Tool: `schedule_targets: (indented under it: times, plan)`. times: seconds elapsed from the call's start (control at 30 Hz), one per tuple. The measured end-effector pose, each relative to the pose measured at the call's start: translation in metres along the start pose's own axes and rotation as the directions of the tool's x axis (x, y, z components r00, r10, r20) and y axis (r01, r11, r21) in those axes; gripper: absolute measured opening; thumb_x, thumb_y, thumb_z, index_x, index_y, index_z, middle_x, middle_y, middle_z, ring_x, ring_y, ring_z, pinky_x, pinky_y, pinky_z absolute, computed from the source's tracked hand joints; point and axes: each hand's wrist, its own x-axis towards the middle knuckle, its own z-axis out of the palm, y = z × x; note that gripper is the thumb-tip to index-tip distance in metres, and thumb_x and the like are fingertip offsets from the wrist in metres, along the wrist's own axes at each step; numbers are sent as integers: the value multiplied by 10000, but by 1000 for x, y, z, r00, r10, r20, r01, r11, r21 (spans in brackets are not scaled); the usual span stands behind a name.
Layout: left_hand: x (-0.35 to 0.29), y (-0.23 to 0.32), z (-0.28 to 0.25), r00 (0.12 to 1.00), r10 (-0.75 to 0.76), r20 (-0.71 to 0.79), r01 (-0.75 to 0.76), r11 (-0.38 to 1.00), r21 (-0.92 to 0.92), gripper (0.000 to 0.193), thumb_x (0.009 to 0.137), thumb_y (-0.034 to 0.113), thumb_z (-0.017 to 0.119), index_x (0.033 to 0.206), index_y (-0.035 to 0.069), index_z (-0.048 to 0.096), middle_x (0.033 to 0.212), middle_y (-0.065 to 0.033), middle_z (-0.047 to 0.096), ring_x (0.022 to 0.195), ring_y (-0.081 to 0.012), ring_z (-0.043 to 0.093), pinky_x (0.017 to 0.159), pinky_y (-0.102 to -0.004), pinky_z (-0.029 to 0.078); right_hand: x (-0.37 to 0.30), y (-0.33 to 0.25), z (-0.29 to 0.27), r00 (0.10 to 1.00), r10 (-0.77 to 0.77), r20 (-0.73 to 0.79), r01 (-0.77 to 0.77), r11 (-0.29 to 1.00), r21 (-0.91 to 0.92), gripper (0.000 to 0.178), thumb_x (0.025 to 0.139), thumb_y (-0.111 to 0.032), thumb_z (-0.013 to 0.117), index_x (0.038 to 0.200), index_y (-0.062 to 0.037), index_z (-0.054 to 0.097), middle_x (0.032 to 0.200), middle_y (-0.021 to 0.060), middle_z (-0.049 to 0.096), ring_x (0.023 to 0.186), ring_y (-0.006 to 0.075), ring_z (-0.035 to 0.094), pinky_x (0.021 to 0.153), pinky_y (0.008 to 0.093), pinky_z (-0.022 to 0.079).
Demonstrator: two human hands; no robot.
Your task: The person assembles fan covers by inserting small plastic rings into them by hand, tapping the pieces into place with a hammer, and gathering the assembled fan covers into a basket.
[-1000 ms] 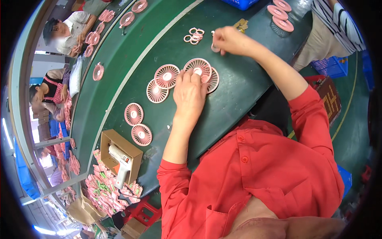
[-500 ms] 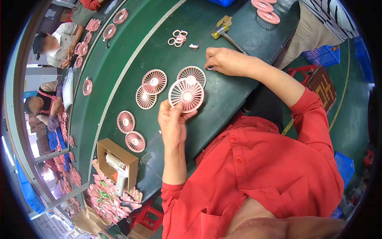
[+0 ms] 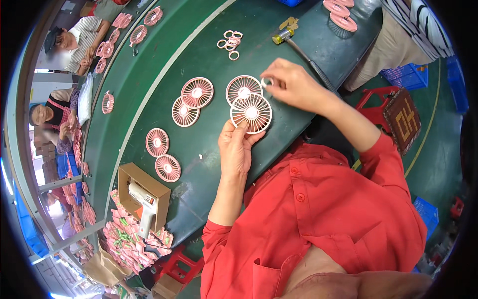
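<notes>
Pinched at its lower rim, a round pink fan grille (image 3: 252, 120) with thin spokes is in my left hand (image 3: 237, 149). It partly covers a second fan grille (image 3: 243, 82) lying on the table. Between the thumb and fingers of my right hand (image 3: 298, 87) is a small pale ring (image 3: 267, 81), close to the grilles' right side. Farther off lies a small group of similar pink rings (image 3: 230, 41). To the left rest two overlapping grilles (image 3: 197, 93), and nearer the left are two more (image 3: 157, 143).
A mallet (image 3: 284, 36) lies at the far right of the green table (image 3: 209, 144). At the lower left, an open cardboard box (image 3: 162, 192) holds a white heat-gun-like tool (image 3: 145, 217) beside piled pink parts (image 3: 124, 239). Other people sit across the table; one stands at upper right.
My left hand has moved right with the fan grille. My right hand has risen off the table, now showing the ring in its fingers. The view has shifted slightly.
</notes>
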Motion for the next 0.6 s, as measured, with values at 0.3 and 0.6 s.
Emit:
schedule_targets:
  times: [0.3,0.6]
  plan:
    - [-8,-7,27,983,178,41,-181,977,108,257,972,33,560,1223,-25,567,1134,-104,666,974,-164,672,864,-312,573,-34,-49,28,984,0,-176,30,985,171,244,840,-3,704,1077,11,648,960,88,587,726,142,596,636,286,503]
    - [-13,-14,31,953,299,48,-302,934,189,232,953,-12,551,1184,-34,537,1128,-108,640,977,-156,652,864,-309,561,-37,-58,32,975,63,-211,-32,988,148,182,850,-25,682,1027,-2,647,942,119,557,791,254,617,694,350,528]
